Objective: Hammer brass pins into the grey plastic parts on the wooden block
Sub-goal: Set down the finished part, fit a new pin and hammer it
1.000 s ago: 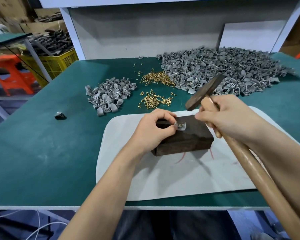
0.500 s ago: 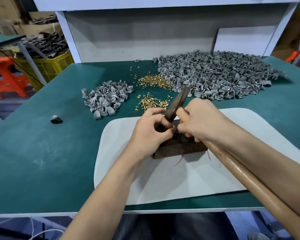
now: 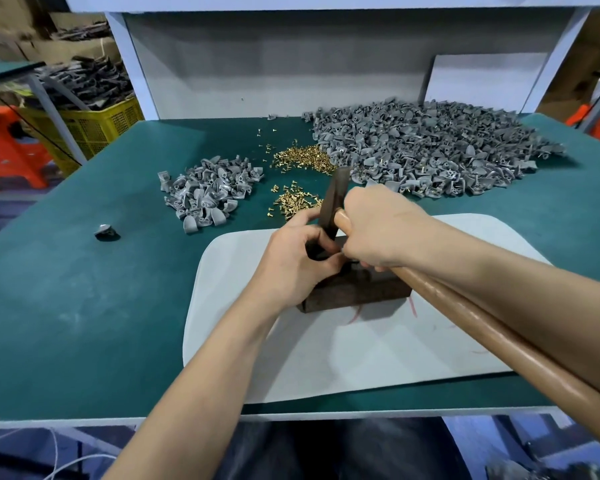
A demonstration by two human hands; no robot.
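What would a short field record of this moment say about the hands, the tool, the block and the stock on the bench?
wooden block: on the white mat
hammer: head down at the block top, between the hands
left hand: fingers curled on the block top beside the hammer head; what they pinch is hidden
right hand: grips the hammer handle just behind the head
grey parts: large pile back right, small pile back left, one stray part at left
brass pins: two loose heaps between the piles
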